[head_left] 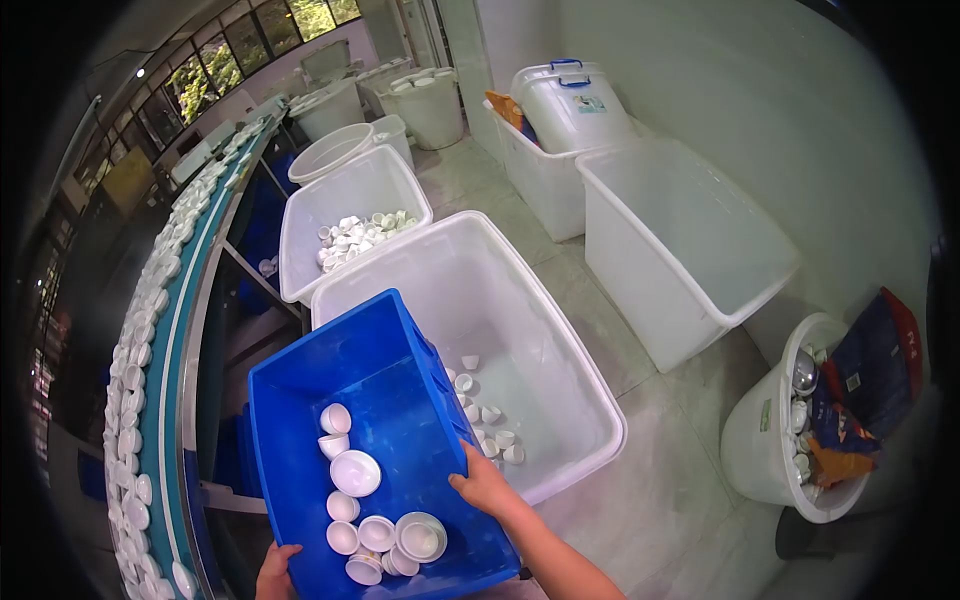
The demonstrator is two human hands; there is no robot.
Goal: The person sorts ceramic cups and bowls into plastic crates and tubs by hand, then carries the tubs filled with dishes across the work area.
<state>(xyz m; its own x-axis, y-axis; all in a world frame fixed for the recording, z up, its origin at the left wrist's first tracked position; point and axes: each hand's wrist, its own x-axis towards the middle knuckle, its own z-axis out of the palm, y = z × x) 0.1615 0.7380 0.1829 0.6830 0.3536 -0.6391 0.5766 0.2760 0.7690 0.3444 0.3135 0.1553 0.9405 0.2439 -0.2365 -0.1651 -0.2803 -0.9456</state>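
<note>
A blue crate (300, 375) is tilted in front of me, with several white cups and bowls (356, 473) gathered toward its near end. My right hand (485, 483) grips the crate's right rim, thumb over the edge. At the lower left, my left hand (277, 572) holds the crate's left side; part of that hand is out of frame. The crate's right side overlaps a large white bin (560, 330), which has several small white cups (490, 413) on its floor.
A conveyor (190, 290) lined with white pieces runs along the left. Behind stands a bin (290, 225) with white cups. To the right are an open white bin (650, 270), a lidded box (575, 105) and a round bin (750, 435) with bags.
</note>
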